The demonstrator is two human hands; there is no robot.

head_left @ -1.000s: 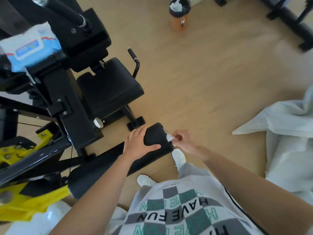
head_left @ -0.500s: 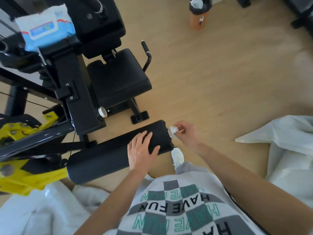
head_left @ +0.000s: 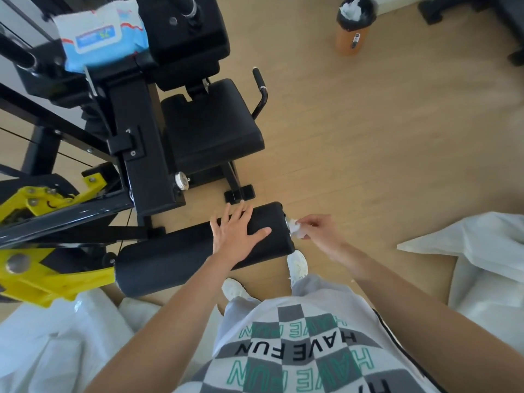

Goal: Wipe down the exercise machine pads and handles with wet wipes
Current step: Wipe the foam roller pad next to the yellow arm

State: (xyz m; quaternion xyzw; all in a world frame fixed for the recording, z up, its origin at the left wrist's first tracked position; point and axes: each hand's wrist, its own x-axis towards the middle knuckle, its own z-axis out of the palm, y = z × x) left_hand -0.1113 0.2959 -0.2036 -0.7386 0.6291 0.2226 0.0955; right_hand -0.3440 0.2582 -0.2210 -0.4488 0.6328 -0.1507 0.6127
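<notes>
Right grip [head_left: 319,232] pinches wipe [head_left: 295,230] at pad [head_left: 170,259] end; left grip [head_left: 236,236] lies atop

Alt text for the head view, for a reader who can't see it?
The right hand holds a crumpled wet wipe against the end of a black roller pad; the left hand lies flat on top of it.
</notes>
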